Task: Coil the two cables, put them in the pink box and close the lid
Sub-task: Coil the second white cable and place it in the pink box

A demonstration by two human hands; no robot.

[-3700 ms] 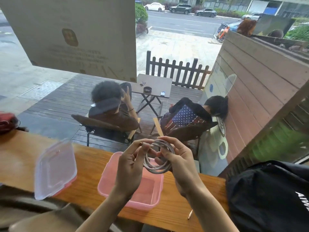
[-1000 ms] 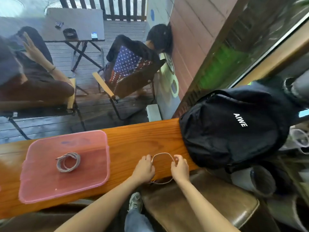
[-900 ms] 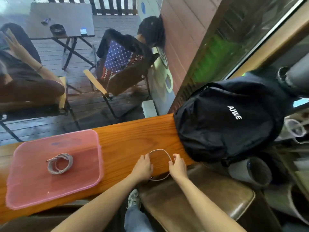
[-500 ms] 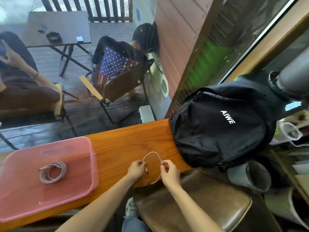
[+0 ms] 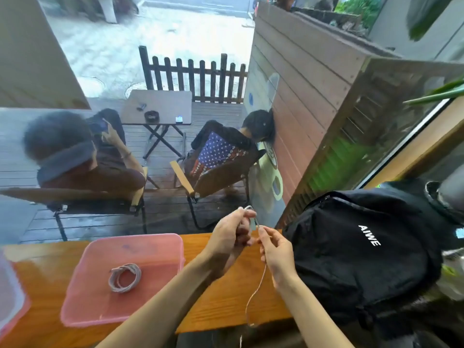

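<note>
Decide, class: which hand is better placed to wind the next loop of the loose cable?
The right hand, probably. It pinches the second cable where its free length hangs over the counter edge, so it can feed loops. The left hand grips the end and can serve as anchor.

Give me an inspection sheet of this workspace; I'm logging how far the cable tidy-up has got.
Surface: orange wooden counter along a window.
Job's things: open pink plastic box on the counter; clear plastic lid at the left edge, off the box.
Clutter: black fabric backpack at the counter's right end.
Hands: left hand and right hand raised, both pinching the thin white cable.
Cables: coiled grey cable lies inside the box; the white one hangs uncoiled past the counter edge.
Surroundings: two seated people, folding table and picket fence outside.
</note>
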